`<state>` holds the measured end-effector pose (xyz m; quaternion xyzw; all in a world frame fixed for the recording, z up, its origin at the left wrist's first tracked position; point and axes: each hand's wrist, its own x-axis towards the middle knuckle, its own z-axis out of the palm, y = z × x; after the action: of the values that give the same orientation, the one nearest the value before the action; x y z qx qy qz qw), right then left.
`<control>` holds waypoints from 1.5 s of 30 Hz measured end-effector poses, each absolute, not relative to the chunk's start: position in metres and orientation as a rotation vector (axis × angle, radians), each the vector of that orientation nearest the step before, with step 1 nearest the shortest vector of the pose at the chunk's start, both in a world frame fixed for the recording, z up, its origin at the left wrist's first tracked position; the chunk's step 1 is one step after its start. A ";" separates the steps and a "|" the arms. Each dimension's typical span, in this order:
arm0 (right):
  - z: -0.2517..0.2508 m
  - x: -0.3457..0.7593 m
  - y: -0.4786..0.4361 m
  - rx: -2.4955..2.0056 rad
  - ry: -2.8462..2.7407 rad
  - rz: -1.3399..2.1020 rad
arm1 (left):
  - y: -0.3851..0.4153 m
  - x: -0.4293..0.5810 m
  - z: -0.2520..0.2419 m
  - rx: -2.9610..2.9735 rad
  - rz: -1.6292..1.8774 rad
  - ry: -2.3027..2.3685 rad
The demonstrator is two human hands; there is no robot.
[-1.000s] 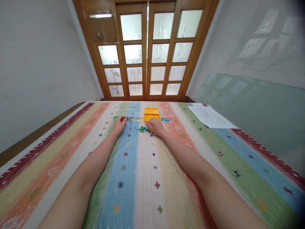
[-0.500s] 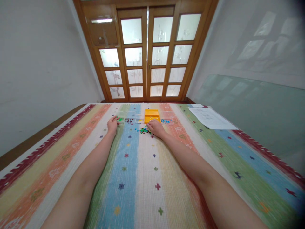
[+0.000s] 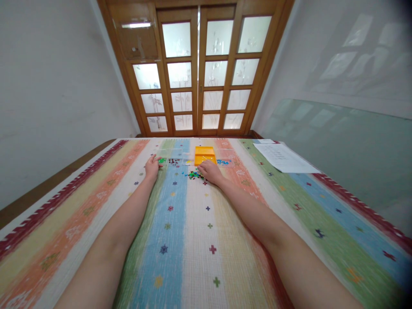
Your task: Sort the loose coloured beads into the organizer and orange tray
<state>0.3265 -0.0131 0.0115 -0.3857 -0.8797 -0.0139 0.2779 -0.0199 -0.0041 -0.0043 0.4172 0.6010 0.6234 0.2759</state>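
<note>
Far out on the striped cloth, my left hand (image 3: 152,166) rests with its fingers curled beside the left end of a row of clear small trays (image 3: 175,161) that hold green, dark and yellow beads. My right hand (image 3: 210,171) lies knuckles up, fingers bent, at the right edge of a small pile of mixed coloured beads (image 3: 193,174). An orange tray (image 3: 205,155) stands just behind that hand. A clear tray with blue beads (image 3: 222,162) sits to its right. What either hand pinches is too small to see.
The striped cloth (image 3: 199,231) covers the whole table. A white printed sheet (image 3: 283,158) lies at the far right. A glass pane (image 3: 347,141) leans along the right wall. Wooden doors with frosted panes (image 3: 199,68) stand behind the table.
My left hand has moved left, from over the dark-bead tray to the left end of the tray row. My right hand has stayed by the bead pile.
</note>
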 end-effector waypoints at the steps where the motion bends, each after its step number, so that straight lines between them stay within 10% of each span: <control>1: 0.012 0.327 -0.014 -1.028 -2.363 -0.036 | -0.004 -0.020 -0.005 1.144 1.668 1.624; 29: 0.010 0.295 -0.034 -0.624 -2.618 0.108 | -0.030 0.031 0.004 1.865 1.163 1.487; 45: 0.025 0.351 0.005 -1.157 -1.742 -0.039 | -0.043 0.049 0.015 2.440 0.896 1.390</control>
<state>0.3510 0.0046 0.0247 -0.4786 -0.7208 -0.0161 0.5012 0.0485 -0.0428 0.0150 0.8239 0.4694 0.3024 0.0967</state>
